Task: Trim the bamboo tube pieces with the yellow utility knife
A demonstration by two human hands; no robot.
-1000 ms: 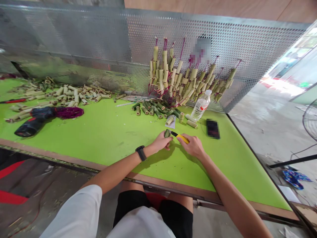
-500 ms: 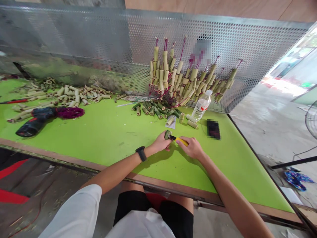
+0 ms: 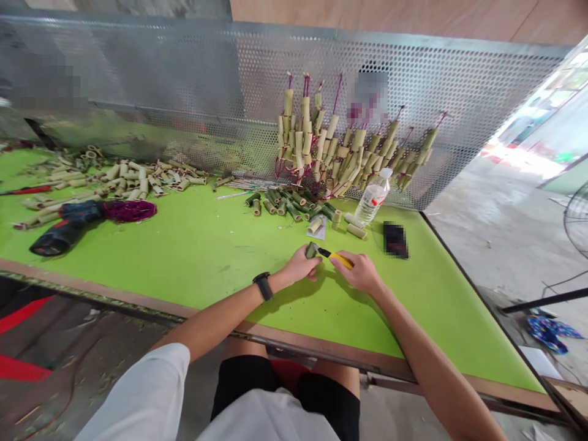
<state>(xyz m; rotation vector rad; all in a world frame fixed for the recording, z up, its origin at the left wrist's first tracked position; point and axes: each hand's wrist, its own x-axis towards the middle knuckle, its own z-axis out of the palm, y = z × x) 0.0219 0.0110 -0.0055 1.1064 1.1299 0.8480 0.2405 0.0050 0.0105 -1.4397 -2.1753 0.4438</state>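
From where I stood, I could see the left hand (image 3: 301, 267) clamped around a short green bamboo piece (image 3: 311, 250), cut end facing the right. At four o'clock from it, the right hand (image 3: 359, 271) had its fingers wrapped round a yellow-and-black utility knife (image 3: 342, 260), the tip right by that cut end; whether it touched, I couldn't tell. Both hands were over the green tabletop (image 3: 220, 294), and a black watch (image 3: 263, 286) circled the left wrist.

At twelve o'clock from the held piece, a pale bamboo tube (image 3: 315, 226) lay on a slip of paper, and beyond it strung bamboo segments (image 3: 305, 138) hung by purple cords on a perforated metal panel (image 3: 436, 79). Green bamboo tubes (image 3: 293, 209) were clustered at eleven, a plastic bottle (image 3: 373, 197) stood between one and two, a peeled bamboo heap (image 3: 142, 180) spread at ten, and at nine a cordless drill (image 3: 73, 222) lay against a purple bundle (image 3: 131, 211).
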